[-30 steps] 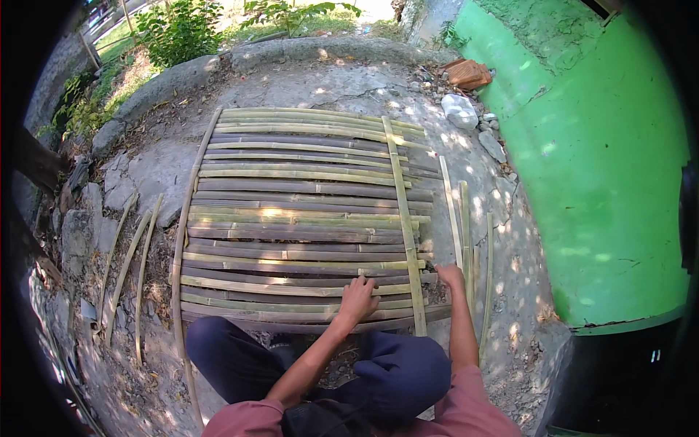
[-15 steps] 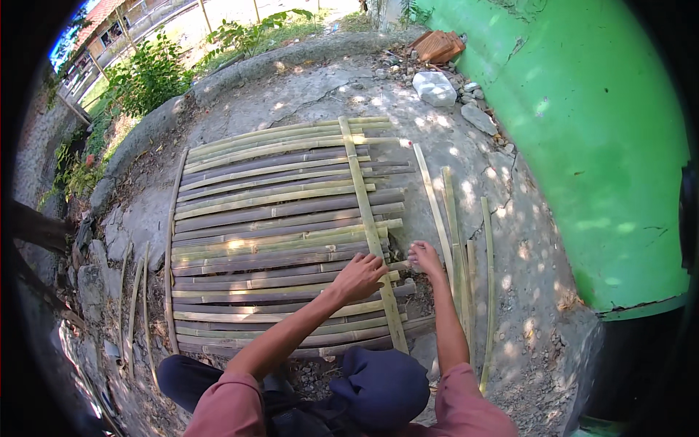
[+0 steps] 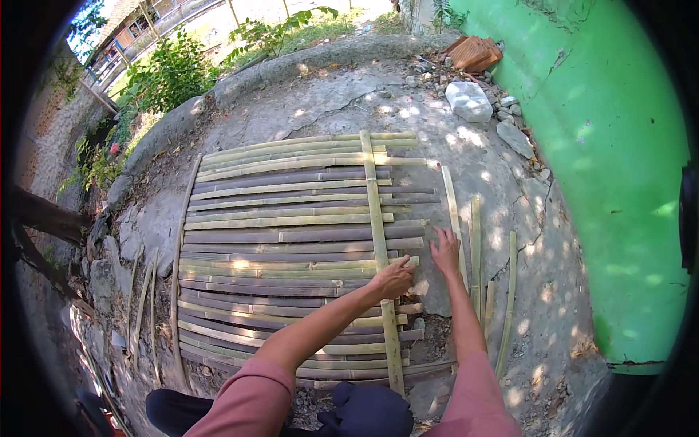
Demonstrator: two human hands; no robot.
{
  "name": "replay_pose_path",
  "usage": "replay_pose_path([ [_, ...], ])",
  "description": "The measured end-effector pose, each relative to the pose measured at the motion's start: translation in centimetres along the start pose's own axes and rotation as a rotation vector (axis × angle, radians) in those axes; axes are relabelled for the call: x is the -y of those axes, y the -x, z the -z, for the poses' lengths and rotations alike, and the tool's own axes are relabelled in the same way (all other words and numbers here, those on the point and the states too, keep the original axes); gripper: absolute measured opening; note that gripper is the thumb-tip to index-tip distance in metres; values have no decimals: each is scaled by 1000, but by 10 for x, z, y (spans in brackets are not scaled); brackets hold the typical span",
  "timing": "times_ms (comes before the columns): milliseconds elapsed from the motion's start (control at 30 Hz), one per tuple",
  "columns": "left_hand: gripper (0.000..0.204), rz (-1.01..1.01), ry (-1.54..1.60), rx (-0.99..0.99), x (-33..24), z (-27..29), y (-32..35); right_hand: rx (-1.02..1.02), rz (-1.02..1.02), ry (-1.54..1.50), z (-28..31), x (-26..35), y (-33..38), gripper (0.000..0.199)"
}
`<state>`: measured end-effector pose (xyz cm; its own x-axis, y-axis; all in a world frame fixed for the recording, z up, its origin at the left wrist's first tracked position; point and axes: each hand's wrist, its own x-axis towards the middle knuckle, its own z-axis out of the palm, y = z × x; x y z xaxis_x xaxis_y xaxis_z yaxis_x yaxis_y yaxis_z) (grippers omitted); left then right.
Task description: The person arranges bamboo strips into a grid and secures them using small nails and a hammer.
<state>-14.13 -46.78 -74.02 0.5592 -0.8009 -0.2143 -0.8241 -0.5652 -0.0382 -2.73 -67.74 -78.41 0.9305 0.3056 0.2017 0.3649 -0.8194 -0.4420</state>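
Note:
A panel of green and brown bamboo slats (image 3: 284,237) lies side by side on the ground. Across their right part runs a pale bamboo strip (image 3: 375,207), and a thin strip (image 3: 183,269) borders the left ends. My left hand (image 3: 395,279) is curled just right of the crossing strip, its fingers closed at the end of a yellow-green slat; their undersides are hidden. My right hand (image 3: 445,253) is beside the slats' uneven right ends, its fingers apart with nothing visible in them.
Loose bamboo strips (image 3: 475,247) lie to the right, and more thin strips (image 3: 142,313) to the left. A green wall (image 3: 611,182) rises at right. White rock (image 3: 468,102), reddish tiles (image 3: 473,54) and a low concrete curb (image 3: 291,60) are at the back.
My left hand has moved off the crossing strip to a slat's end farther away. My right hand has also reached farther, and its fingers have spread. The view has shifted slightly.

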Motion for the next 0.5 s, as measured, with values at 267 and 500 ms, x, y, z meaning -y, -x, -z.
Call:
replay_pose_path([
  [267,23,-60,-36,-162,9,32,12,33,81,35,-10,-7,-36,57],
  [500,22,-67,7,-241,28,114,32,-35,318,192,-58,-56,-64,61],
])
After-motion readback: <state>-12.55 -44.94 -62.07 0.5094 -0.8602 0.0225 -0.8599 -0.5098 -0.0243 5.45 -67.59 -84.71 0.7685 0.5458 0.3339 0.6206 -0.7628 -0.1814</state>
